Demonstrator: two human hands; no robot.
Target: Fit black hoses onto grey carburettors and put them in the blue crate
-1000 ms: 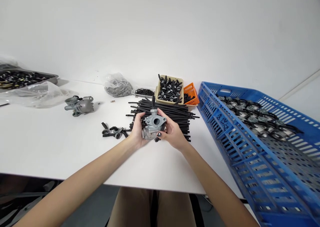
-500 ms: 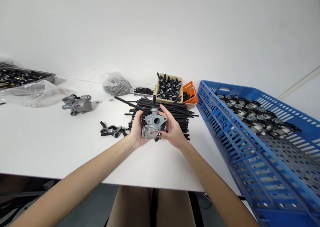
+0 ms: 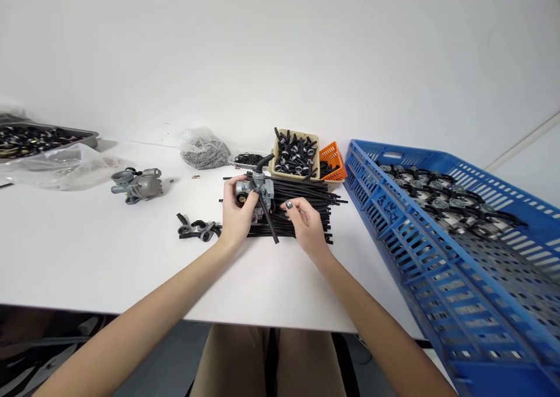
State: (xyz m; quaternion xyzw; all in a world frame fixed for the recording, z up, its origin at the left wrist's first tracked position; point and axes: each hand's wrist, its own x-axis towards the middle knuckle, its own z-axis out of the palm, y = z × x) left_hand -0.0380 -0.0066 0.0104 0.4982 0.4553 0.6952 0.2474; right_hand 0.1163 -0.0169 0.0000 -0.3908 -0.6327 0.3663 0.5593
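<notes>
My left hand is wrapped round a grey metal carburetor, held upright above a pile of black rubber hoses. On its top sits a cap with a bent black rubber elbow. One black hose slants down across its front, the lower end free. Just right of the carburetor and apart from it is my right hand, fingers curled and thumb bent in; whatever lies between the fingertips is too small or hidden to make out.
A second carburetor lies at left, and loose caps with elbows lie nearer. Behind stand a cream bin of caps, an orange basket and a bag of small metal parts. A blue crate holding carburetors flanks the right.
The carburetor has turned and shifted slightly left, its round bore no longer facing me. My right hand has let go of it and drawn right, fingers curled.
</notes>
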